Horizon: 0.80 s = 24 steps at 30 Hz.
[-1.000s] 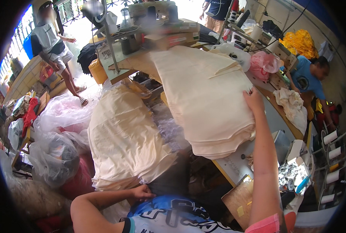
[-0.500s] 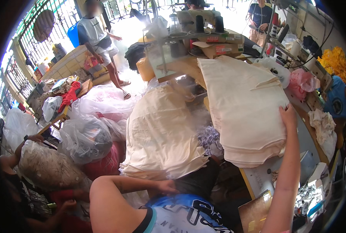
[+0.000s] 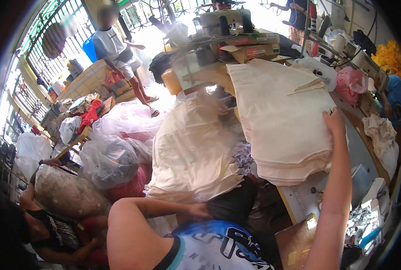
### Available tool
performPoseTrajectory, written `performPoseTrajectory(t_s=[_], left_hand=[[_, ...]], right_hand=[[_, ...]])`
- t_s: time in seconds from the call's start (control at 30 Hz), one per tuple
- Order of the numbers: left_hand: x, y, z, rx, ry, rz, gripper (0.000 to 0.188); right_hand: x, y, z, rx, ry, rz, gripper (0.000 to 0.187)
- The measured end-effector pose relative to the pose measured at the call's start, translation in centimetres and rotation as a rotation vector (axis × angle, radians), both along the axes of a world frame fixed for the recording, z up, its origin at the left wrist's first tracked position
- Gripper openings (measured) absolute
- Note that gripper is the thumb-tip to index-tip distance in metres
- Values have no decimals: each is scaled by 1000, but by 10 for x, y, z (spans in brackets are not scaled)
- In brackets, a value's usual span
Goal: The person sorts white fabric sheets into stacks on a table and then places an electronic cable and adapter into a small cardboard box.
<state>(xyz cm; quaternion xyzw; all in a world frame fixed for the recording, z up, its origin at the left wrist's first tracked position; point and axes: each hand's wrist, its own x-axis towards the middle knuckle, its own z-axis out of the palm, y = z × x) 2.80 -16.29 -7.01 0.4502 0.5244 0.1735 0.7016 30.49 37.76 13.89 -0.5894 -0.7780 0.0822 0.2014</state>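
Note:
A layered stack of cream fabric panels (image 3: pixel 286 121) lies on the sewing table at the right, its near edges in many layers. My right hand (image 3: pixel 334 120) grips the right edge of this stack, fingers bent at the cloth. Just to the left, a second pile of cream fabric (image 3: pixel 191 153) drapes down toward my lap, wrinkled along its lower edge. My left hand (image 3: pixel 199 210) rests at my lap against dark cloth, below that second pile. Its fingers are mostly hidden there.
Clear plastic bags (image 3: pixel 108 162) and a stuffed sack (image 3: pixel 67 191) crowd the left, beside a seated person (image 3: pixel 58 234). Another person (image 3: pixel 119 49) stands beyond. A sewing machine (image 3: pixel 223 22) with dark thread cones stands ahead. A brown board (image 3: pixel 295 243) lies by my right forearm.
The view has shifted slightly, and the seated person at the left shows more fully. My right hand stays at the stack's edge; my left hand remains at my lap.

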Motion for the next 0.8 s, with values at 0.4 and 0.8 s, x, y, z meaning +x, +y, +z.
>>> performPoseTrajectory(t_s=[0.4, 0.8], left_hand=[[-7, -3, -16, -50, 40, -9, 49], [-14, -4, -22, -115, 69, -44, 53]], right_hand=[[2, 2, 0, -45, -7, -23, 60], [-2, 3, 0, -21, -27, -8, 63]])
